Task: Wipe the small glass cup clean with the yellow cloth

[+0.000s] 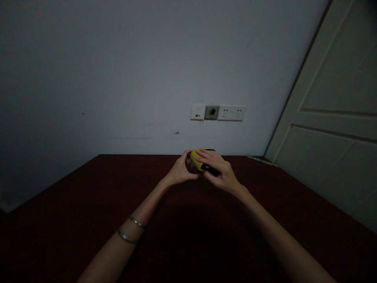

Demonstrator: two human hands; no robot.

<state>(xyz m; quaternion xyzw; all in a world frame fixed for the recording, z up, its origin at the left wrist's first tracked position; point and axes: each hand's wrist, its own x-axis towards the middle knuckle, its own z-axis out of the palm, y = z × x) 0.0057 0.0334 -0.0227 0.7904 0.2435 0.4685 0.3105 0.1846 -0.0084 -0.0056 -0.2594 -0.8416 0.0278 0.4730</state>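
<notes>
Head view: nearest, two bare forearms reach forward over a dark red table (88,196), the left one wearing two metal bracelets (126,237). Farther out, both hands meet around a small yellow-and-black object (194,156), near the table's far edge; whether it touches the tabletop cannot be told. The left hand (179,170) curls about its left end, thumb below and fingers above, parted around it. The right hand (221,171) grips it from the right, fingers slightly spread across the top and thumb underneath. Beyond, a thin patterned strip (261,160) lies by the far right edge. A scuffed pale wall (118,78) rises behind, carrying a row of wall plates (231,113); a panelled door (330,122) stands at right.
</notes>
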